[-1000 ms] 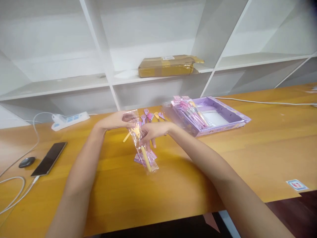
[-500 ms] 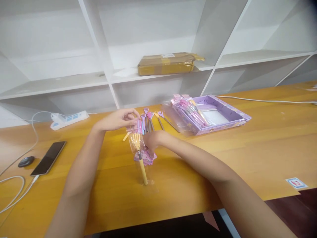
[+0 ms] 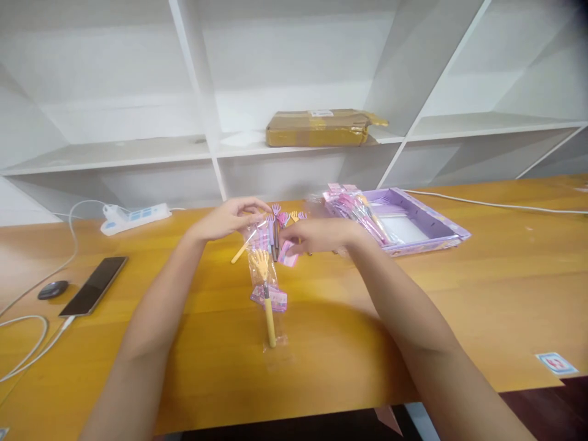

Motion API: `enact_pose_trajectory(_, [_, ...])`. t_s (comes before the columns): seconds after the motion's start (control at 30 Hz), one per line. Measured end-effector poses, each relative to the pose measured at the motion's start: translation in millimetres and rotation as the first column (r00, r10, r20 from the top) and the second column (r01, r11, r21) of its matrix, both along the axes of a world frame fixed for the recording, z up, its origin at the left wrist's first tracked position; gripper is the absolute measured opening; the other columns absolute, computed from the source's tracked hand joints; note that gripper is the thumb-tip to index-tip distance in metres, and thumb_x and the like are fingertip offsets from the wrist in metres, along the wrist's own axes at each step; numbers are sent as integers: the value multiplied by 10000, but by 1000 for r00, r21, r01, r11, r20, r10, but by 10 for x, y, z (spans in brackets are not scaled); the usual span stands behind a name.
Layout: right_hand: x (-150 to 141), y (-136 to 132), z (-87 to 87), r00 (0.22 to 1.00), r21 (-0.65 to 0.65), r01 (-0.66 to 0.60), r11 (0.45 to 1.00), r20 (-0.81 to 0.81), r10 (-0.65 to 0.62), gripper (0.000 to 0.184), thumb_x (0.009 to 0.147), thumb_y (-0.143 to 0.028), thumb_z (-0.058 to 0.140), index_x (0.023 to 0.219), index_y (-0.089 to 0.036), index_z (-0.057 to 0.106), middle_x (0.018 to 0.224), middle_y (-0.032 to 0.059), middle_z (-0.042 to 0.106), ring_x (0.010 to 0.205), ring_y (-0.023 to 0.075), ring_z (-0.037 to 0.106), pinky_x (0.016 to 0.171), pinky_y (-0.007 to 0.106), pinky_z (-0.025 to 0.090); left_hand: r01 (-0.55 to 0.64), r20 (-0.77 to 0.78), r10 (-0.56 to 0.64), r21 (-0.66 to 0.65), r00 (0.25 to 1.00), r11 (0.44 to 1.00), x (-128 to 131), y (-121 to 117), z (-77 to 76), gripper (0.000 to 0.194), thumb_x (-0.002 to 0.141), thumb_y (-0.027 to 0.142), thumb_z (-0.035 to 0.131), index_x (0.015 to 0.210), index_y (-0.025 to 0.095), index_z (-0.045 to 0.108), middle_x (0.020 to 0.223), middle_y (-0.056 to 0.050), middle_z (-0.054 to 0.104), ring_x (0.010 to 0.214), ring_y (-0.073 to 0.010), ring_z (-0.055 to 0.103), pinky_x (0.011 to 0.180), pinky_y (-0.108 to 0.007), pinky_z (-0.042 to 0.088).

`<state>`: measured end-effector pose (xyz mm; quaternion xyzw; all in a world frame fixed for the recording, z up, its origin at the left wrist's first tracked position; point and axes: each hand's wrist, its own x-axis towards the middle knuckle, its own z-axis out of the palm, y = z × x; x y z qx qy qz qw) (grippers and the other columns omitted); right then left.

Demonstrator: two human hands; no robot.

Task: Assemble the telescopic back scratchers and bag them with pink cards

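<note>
A yellow hand-shaped back scratcher [image 3: 269,318] lies in a clear plastic bag [image 3: 255,246], its handle toward me. My left hand [image 3: 234,217] pinches the upper end of this bag. My right hand [image 3: 315,236] has its fingers closed on a small pink card [image 3: 288,254], just right of the bag's top. Partly under the bagged scratcher rests a small stack of pink printed cards [image 3: 277,300]. Beyond my hands lie several loose back scratchers with purple, pink and yellow heads [image 3: 276,209], partly hidden by my fingers. A yellow handle [image 3: 239,252] sticks out below my left hand.
At the right stands a purple open box [image 3: 432,222] with bagged back scratchers [image 3: 358,214] across its left side. A phone [image 3: 94,285], a black mouse-like object [image 3: 52,290] and a power strip [image 3: 135,219] are at the left. A taped carton [image 3: 321,128] sits on the shelf behind.
My right hand has moved from the card stack up and away, now with a pink card in its fingers. My left hand stays at the bag's top. The view has shifted slightly.
</note>
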<state>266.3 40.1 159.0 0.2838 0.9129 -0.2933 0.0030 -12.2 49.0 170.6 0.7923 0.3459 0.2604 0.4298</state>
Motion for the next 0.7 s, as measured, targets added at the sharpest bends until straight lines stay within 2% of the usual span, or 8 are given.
enact_pose_trajectory(0.13, [237,-163,235,940,140,132,981,-332,-79,311,1125,-388,506,1195,-234,766,1170,72,765,987,205,711,855,337,541,45,93,-35,-105,995,993,15,-25,-22,412,1000,386,756,1353,213,635,960,-43,772,759,-149,754,681,-257,626])
enact_pose_trajectory(0.27, [144,-289,263,854,223,248,943,-509,-105,280,1085,-422,626,1309,-277,711,1215,59,742,929,192,702,832,341,561,121,169,-102,-108,980,987,42,-60,-8,406,1013,443,754,1329,237,602,905,-16,755,759,-162,777,662,-247,629])
enact_pose_trajectory(0.4, [-32,-293,206,771,300,328,896,-633,-70,285,982,-373,790,1186,-226,655,1055,47,754,888,189,689,804,325,544,116,191,-99,-79,976,990,63,-74,5,331,1018,477,748,1154,190,657,873,-10,734,705,-143,753,669,-261,636])
enact_pose_trajectory(0.47, [-77,-274,188,739,328,360,873,-672,-52,231,975,-356,796,1095,-217,657,968,30,746,820,170,666,758,307,522,126,197,-110,-67,974,990,61,-75,4,335,1007,476,764,1131,174,690,950,-43,762,766,-146,762,710,-267,639])
enact_pose_trajectory(0.53, [-92,-262,181,726,383,383,841,-687,-18,149,993,-331,767,1025,-216,678,939,25,749,798,159,648,753,302,506,159,206,-145,-52,968,986,51,-81,1,376,939,419,855,1189,179,709,1125,-93,792,937,-181,791,807,-281,645])
enact_pose_trajectory(0.6, [-88,-261,180,719,435,416,799,-695,5,96,1014,-309,730,1038,-219,706,970,34,763,807,158,644,762,307,504,190,212,-175,-53,961,980,39,-92,2,528,867,338,929,1314,206,681,1274,-127,787,1103,-227,792,910,-317,645])
enact_pose_trajectory(0.63, [-82,-262,181,710,445,438,781,-704,4,112,1018,-307,723,1088,-222,712,1001,41,770,813,160,647,761,309,508,198,218,-180,-61,959,978,34,-99,3,585,863,320,934,1366,218,652,1289,-133,791,1124,-238,794,929,-334,645])
enact_pose_trajectory(0.7, [-65,-263,183,692,435,478,763,-722,-22,217,1016,-318,727,1209,-226,692,1051,52,777,810,165,653,740,311,518,182,229,-159,-82,960,980,28,-109,10,570,924,347,883,1406,222,608,1222,-133,821,1056,-228,815,899,-339,649])
